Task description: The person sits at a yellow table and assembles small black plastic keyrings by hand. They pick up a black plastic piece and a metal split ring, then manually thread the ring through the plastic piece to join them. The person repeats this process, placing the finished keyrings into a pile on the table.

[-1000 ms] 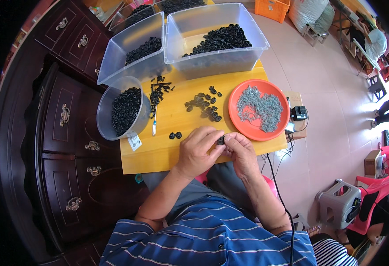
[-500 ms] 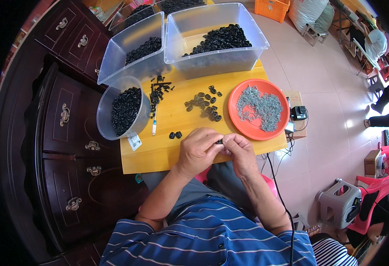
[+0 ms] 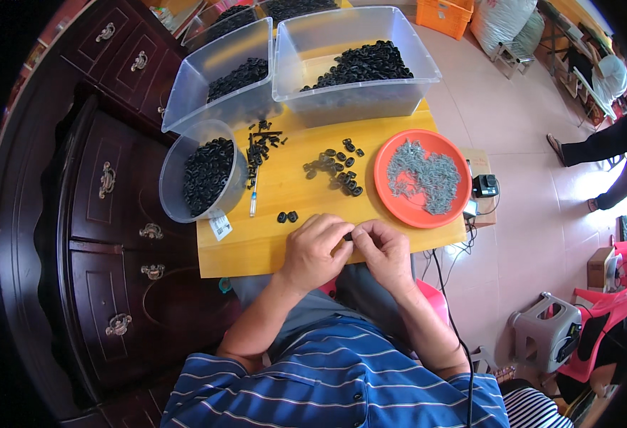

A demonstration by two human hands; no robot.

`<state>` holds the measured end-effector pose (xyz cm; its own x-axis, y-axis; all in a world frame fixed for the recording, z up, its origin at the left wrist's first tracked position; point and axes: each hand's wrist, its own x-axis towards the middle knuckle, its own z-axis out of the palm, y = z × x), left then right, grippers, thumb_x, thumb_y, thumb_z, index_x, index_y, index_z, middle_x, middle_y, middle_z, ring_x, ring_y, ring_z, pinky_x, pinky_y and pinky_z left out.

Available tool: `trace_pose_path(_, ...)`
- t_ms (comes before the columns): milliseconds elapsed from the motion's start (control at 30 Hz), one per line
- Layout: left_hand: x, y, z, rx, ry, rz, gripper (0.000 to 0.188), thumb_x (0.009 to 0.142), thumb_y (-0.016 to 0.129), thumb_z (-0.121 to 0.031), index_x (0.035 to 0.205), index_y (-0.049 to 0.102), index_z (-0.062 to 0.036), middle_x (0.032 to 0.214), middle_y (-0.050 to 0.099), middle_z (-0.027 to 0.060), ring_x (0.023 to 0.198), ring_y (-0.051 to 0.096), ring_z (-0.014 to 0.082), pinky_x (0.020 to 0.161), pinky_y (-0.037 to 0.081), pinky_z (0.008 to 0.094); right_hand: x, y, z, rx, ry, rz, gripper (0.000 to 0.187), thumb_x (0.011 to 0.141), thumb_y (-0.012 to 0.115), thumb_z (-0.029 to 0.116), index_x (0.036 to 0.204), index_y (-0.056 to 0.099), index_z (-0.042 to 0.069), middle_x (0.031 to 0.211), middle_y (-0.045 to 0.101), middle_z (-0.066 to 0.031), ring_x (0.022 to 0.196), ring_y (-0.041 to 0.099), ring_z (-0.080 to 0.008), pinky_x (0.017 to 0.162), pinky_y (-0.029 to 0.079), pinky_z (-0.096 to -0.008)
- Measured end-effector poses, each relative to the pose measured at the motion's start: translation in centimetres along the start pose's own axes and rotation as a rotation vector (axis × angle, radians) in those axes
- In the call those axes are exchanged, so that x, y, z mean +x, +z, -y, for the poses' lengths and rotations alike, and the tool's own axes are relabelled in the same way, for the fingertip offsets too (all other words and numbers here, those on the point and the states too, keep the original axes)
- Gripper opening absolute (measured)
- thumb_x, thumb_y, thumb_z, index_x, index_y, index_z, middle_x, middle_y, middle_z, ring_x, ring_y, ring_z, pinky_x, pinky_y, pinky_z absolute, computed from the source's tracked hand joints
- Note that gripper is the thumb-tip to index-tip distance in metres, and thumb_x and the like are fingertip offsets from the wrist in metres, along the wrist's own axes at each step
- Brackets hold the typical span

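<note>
Between my two hands, over the near edge of the yellow table [image 3: 256,257], is a small black plastic part [image 3: 348,236]. My left hand [image 3: 315,250] pinches it from the left, thumb and fingertips pressed together. My right hand [image 3: 383,251] closes on its other side with thumb and forefinger; the fingers hide most of the part. Two similar black pieces [image 3: 287,217] lie left of my hands. Farther back is a loose group of small black parts [image 3: 347,171]. To the right stands a red plate [image 3: 385,196] of small silver screws [image 3: 431,178].
A round clear tub [image 3: 174,203] of black parts stands at left, beside black scraps [image 3: 260,146] and a thin screwdriver-like tool [image 3: 254,196]. Clear bins [image 3: 356,107] line the back. A dark wooden cabinet [image 3: 106,235] borders the left; a cable [image 3: 445,285] hangs at right.
My hands shift slightly, the right one turning around the black part, which is now more covered. A person's legs at the far right have stepped leftward.
</note>
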<state>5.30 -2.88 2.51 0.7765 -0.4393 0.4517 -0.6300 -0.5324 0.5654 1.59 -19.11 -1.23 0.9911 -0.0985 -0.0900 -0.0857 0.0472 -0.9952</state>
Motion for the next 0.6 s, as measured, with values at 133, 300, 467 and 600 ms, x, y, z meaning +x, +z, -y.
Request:
trace_pose_path(133,-0.7,-0.6,1.2,0.153,-0.067,0.046,0.021,0.078,0.077,-0.007,0.099,0.070,-0.0043,0.094,0.068,0.0117,0.088,0.066,0.0329,0.076,0.055,0.0422,0.1,-0.1,0.3,-0.250,-0.039,-0.009,0.019,0.094,0.071,0.019,0.095,0.072,0.000,0.066,0.065,-0.0074,0.060,0.060,-0.0107,0.058,0.049,-0.0302)
trace_pose_path(300,-1.0,-1.3,4.7,0.353,-0.147,0.069,0.023,0.082,0.075,-0.019,0.101,0.070,-0.0070,0.096,0.064,0.0101,0.094,0.061,0.0336,0.081,0.049,0.0468,0.0,-0.1,0.9,-0.319,-0.016,0.016,0.018,0.092,0.072,0.020,0.095,0.073,0.003,0.068,0.067,-0.0096,0.058,0.063,-0.0145,0.059,0.051,-0.0327)
trace_pose_path(467,0.0,-1.6,5.1,0.411,-0.181,0.061,0.029,0.081,0.076,-0.017,0.109,0.071,-0.0074,0.100,0.065,0.0101,0.098,0.061,0.0321,0.085,0.048,0.0461,0.0,-0.2,0.9,-0.315,-0.021,0.037,0.016,0.091,0.072,0.019,0.095,0.073,0.004,0.069,0.068,-0.0093,0.061,0.067,-0.0152,0.061,0.053,-0.0328)
trace_pose_path(600,1.7,0.0,5.3,0.369,-0.131,0.050,0.031,0.083,0.074,-0.015,0.113,0.071,-0.0077,0.099,0.065,0.0099,0.097,0.061,0.0322,0.085,0.048,0.0464,0.0,-0.2,0.9,-0.335,-0.026,0.051,0.015,0.091,0.072,0.019,0.095,0.073,0.004,0.071,0.069,-0.0101,0.063,0.069,-0.0173,0.062,0.054,-0.0338)
